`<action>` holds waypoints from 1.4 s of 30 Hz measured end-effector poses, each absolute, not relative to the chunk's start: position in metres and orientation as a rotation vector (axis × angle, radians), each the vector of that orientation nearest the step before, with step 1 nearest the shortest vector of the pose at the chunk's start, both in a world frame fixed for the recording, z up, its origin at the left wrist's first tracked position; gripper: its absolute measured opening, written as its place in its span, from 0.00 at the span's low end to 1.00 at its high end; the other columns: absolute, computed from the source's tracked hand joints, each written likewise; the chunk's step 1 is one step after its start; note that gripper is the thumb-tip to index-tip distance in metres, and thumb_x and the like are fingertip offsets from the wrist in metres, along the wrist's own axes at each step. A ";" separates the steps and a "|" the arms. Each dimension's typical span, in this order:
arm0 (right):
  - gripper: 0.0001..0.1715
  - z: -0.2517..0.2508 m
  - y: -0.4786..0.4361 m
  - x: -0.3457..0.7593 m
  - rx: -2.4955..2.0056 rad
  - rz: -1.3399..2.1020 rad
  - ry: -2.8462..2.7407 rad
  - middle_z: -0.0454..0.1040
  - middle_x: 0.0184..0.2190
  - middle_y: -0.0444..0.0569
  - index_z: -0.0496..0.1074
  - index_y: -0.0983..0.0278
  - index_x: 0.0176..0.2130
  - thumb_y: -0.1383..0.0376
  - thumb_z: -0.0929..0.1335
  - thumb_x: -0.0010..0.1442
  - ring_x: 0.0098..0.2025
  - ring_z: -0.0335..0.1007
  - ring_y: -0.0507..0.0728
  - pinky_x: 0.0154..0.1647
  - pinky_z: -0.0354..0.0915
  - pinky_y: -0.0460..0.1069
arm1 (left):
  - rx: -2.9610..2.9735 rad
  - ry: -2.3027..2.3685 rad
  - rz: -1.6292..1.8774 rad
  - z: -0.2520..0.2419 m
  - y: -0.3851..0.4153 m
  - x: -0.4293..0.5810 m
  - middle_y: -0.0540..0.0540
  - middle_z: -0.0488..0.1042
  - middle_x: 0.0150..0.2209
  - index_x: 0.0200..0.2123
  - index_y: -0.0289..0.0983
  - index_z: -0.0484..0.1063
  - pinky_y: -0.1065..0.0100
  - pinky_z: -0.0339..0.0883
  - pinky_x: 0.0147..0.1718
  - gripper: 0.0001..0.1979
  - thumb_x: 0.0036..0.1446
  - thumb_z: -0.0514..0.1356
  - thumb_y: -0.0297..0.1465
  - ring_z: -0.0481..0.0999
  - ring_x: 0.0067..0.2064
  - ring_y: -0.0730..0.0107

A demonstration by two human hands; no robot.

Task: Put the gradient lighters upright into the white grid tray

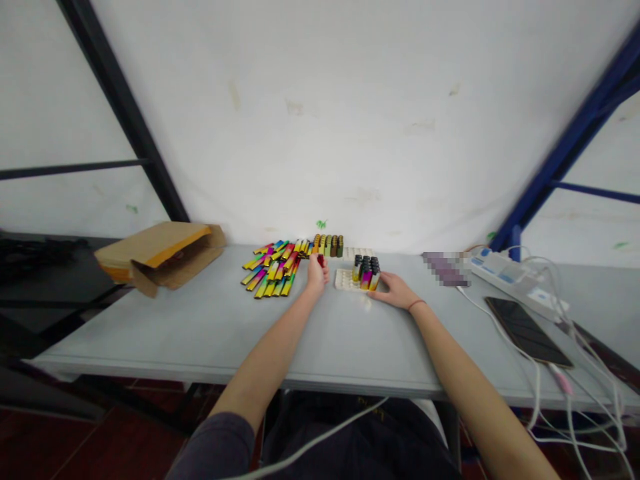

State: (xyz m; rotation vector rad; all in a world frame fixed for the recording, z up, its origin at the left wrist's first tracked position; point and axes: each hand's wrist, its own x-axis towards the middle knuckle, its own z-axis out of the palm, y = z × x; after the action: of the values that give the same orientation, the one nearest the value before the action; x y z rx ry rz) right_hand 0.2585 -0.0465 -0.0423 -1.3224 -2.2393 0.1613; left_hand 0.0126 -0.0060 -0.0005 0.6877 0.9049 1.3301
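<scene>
Now both arms reach forward. Left hand [317,273] grips a red lighter [321,260]; right hand [396,291] rests half-open against the tray [344,279]

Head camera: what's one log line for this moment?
left hand: holds small red item | right hand: touches white tray | white tray: bears upright lighters | colourful pile: left of tray

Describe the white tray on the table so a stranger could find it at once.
On the grey table, look near the far edge, just right of the loose pile of rainbow lighters. The white tray lies flat there beside the right hand. Unlike the pile, it holds a cluster of lighters standing upright.
</scene>
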 end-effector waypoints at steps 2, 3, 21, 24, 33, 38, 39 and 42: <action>0.29 -0.042 -0.047 0.258 -1.313 0.150 -2.234 0.76 0.51 0.57 0.73 0.64 0.49 0.47 0.70 0.55 0.52 0.72 0.67 0.56 0.65 0.60 | 0.682 0.910 1.349 0.000 -0.007 0.013 0.58 0.45 0.11 0.20 0.40 0.51 0.76 0.34 0.12 0.20 0.61 0.45 0.43 0.41 0.11 0.80; 0.29 -0.042 -0.047 0.258 -1.314 0.145 -2.233 0.76 0.50 0.57 0.73 0.64 0.48 0.47 0.70 0.55 0.52 0.72 0.67 0.56 0.66 0.60 | 0.677 0.911 1.359 0.000 -0.007 0.013 0.58 0.45 0.11 0.20 0.40 0.51 0.76 0.34 0.12 0.20 0.61 0.44 0.44 0.42 0.11 0.80; 0.30 -0.041 -0.047 0.257 -1.343 0.162 -2.240 0.75 0.52 0.57 0.73 0.63 0.50 0.47 0.69 0.55 0.54 0.71 0.67 0.58 0.64 0.61 | 0.696 0.942 1.358 -0.001 -0.007 0.012 0.59 0.45 0.12 0.21 0.40 0.52 0.76 0.35 0.12 0.21 0.61 0.44 0.46 0.42 0.12 0.81; 0.31 -0.040 -0.047 0.257 -1.358 0.158 -2.252 0.74 0.53 0.59 0.72 0.65 0.49 0.47 0.69 0.56 0.54 0.70 0.67 0.58 0.64 0.61 | 0.678 0.954 1.400 -0.001 -0.008 0.013 0.58 0.46 0.12 0.21 0.40 0.52 0.76 0.36 0.12 0.21 0.61 0.45 0.46 0.43 0.12 0.80; 0.29 -0.041 -0.047 0.258 -1.350 0.173 -2.239 0.75 0.52 0.58 0.73 0.64 0.49 0.47 0.69 0.55 0.53 0.71 0.67 0.57 0.65 0.61 | 0.706 0.936 1.361 -0.001 -0.008 0.012 0.59 0.46 0.12 0.21 0.41 0.52 0.75 0.36 0.12 0.22 0.60 0.46 0.49 0.43 0.12 0.80; 0.29 -0.041 -0.047 0.257 -1.331 0.167 -2.236 0.76 0.50 0.57 0.73 0.64 0.48 0.47 0.69 0.55 0.53 0.72 0.67 0.56 0.65 0.61 | 0.703 0.956 1.389 -0.001 -0.008 0.012 0.58 0.47 0.12 0.21 0.40 0.53 0.76 0.36 0.12 0.21 0.61 0.44 0.46 0.43 0.12 0.81; 0.28 -0.041 -0.048 0.257 -1.327 0.165 -2.232 0.76 0.50 0.57 0.73 0.63 0.48 0.47 0.70 0.55 0.52 0.72 0.67 0.56 0.65 0.61 | 0.692 0.956 1.390 -0.001 -0.008 0.012 0.58 0.47 0.12 0.21 0.40 0.53 0.76 0.36 0.12 0.21 0.61 0.44 0.47 0.43 0.12 0.81; 0.28 -0.040 -0.048 0.257 -1.320 0.168 -2.227 0.76 0.50 0.56 0.73 0.63 0.48 0.47 0.70 0.55 0.52 0.72 0.67 0.56 0.66 0.61 | 0.675 0.932 1.373 0.001 -0.008 0.010 0.59 0.46 0.12 0.22 0.41 0.53 0.75 0.37 0.12 0.22 0.60 0.45 0.50 0.44 0.12 0.80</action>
State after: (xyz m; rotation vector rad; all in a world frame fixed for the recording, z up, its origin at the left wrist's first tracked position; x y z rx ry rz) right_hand 0.2568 -0.0484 -0.0399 -1.3196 -2.2269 0.1676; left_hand 0.0103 -0.0079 0.0008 0.6755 0.9317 1.3729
